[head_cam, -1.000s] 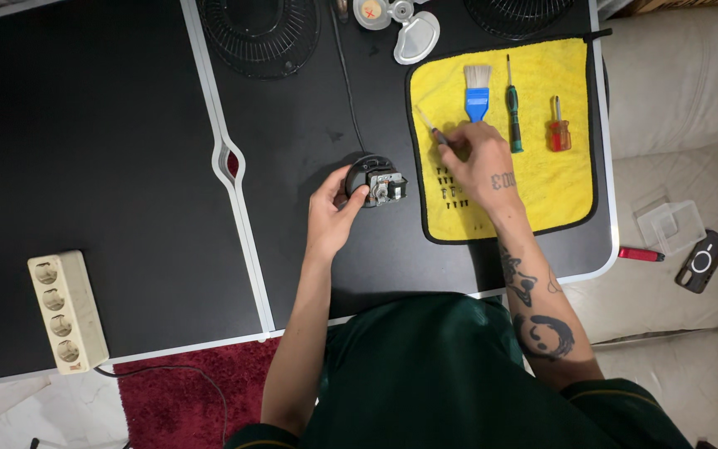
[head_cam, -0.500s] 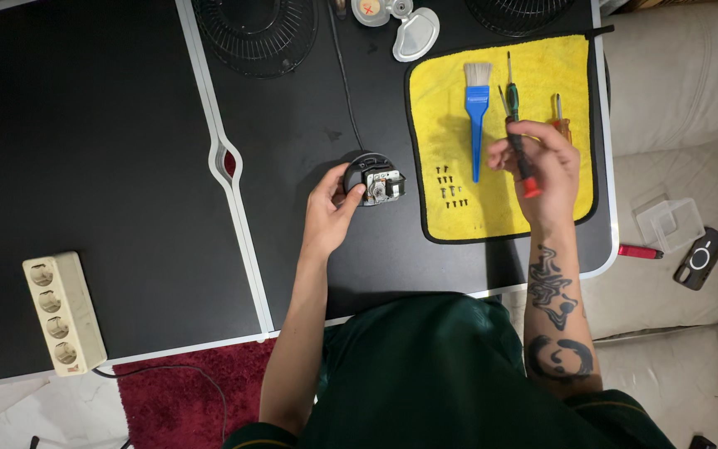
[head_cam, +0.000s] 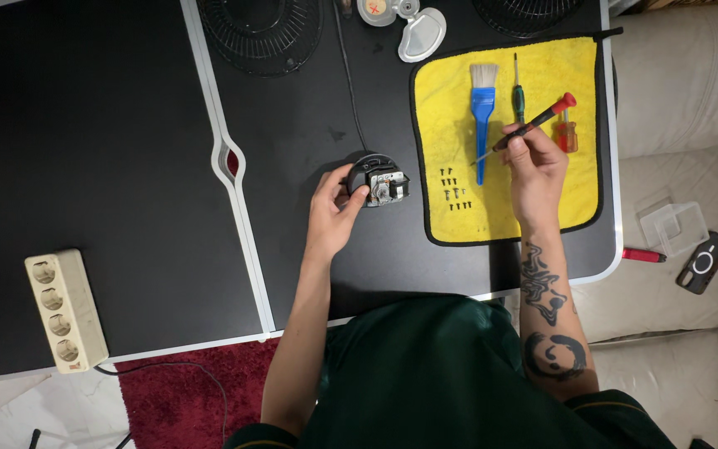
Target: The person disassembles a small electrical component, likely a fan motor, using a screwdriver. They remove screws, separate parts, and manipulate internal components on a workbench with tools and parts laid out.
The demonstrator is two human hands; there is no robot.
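Observation:
My left hand [head_cam: 336,205] grips a small round black motor unit [head_cam: 378,181] with exposed metal parts, resting on the black table [head_cam: 126,166]; a black cable runs from it toward the far edge. My right hand [head_cam: 533,162] holds a thin screwdriver with a black shaft and red cap [head_cam: 533,125] above a yellow cloth [head_cam: 575,66]. On the cloth lie a blue brush [head_cam: 482,108], a green-handled screwdriver [head_cam: 518,87], an orange-handled screwdriver [head_cam: 568,135] and several tiny black screws [head_cam: 455,189].
A cream power strip [head_cam: 66,309] lies at the table's left front edge. Two black fan grilles [head_cam: 263,29] and a small open white container [head_cam: 421,33] sit at the far edge. On the beige sofa at right are a red pen [head_cam: 643,255], a clear case [head_cam: 673,226] and a dark phone [head_cam: 702,263].
My right hand moved from the screws to the tools at the cloth's right side, picked up the red-capped screwdriver and brought it back left, tip pointing toward the brush. My left hand stayed on the motor.

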